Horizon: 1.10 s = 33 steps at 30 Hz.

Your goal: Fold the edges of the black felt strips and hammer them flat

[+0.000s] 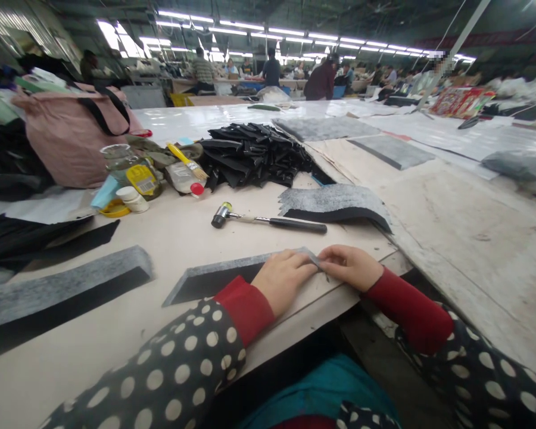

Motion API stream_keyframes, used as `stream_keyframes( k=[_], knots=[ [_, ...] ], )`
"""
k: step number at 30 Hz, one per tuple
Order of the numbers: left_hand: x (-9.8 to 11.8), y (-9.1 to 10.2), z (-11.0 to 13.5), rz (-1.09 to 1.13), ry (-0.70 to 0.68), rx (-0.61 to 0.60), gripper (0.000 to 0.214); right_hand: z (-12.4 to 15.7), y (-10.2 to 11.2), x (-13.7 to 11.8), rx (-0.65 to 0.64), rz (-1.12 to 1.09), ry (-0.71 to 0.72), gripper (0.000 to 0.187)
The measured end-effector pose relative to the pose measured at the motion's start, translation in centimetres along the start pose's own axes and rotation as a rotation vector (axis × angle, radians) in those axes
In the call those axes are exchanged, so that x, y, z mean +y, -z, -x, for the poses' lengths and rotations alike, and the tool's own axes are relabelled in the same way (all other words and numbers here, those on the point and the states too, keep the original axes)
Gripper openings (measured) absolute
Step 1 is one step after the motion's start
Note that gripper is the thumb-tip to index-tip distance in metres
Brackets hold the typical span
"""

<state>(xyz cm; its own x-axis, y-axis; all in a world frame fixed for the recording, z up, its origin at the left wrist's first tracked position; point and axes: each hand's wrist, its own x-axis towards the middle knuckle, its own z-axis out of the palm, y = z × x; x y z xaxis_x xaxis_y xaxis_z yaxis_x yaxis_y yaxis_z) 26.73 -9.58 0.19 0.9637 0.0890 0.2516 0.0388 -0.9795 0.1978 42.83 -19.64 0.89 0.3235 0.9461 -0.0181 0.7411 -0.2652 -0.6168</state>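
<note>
A black fabric strip with a grey fuzzy band (pixel 209 286) lies folded lengthwise on the table in front of me. My left hand (pixel 286 277) rests over its right part, fingers and thumb closed on the strip near the end. At that end, my right hand (pixel 351 265) pinches the strip's tip between thumb and fingers. The two hands' fingertips nearly meet there, and the left hand covers part of the strip. Just beyond lies a hammer (pixel 268 220) with a black grip. Behind its handle is a wavy stack of grey-and-black strips (pixel 339 199).
More strips (pixel 67 280) lie at left. Farther back are a heap of black pieces (pixel 254 155), a glass jar (pixel 136 173), a white bottle (pixel 131 199), a yellow-handled brush (pixel 187 161) and a pink bag (pixel 67 131). A seam and table edge run at right. People work in the background.
</note>
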Motion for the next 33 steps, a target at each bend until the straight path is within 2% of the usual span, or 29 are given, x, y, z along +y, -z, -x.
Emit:
stream_keyframes(
  k=[5,14,23,26,29,33],
  knots=[
    [0.1,0.0,-0.1,0.003,0.024,-0.003,0.028,0.8,-0.6,-0.4,0.113,0.135,0.147,0.020],
    [0.0,-0.3,-0.1,-0.012,0.031,0.010,0.024,1.4,-1.4,0.3,0.187,0.236,0.378,0.027],
    [-0.2,-0.4,-0.1,-0.008,0.025,0.052,0.018,1.6,-1.6,-0.5,0.159,0.502,0.438,0.028],
    [0.0,-0.2,0.0,-0.051,0.025,0.027,0.026,1.8,-1.7,-0.7,0.132,0.605,0.446,0.026],
    [0.2,0.1,-0.1,-0.114,-0.009,-0.032,0.039,1.9,-1.7,-0.6,0.123,0.607,0.462,0.024],
    [0.3,0.5,-0.3,-0.147,-0.039,-0.101,0.043,1.9,-1.6,-0.1,0.121,0.514,0.452,0.024]
  ],
)
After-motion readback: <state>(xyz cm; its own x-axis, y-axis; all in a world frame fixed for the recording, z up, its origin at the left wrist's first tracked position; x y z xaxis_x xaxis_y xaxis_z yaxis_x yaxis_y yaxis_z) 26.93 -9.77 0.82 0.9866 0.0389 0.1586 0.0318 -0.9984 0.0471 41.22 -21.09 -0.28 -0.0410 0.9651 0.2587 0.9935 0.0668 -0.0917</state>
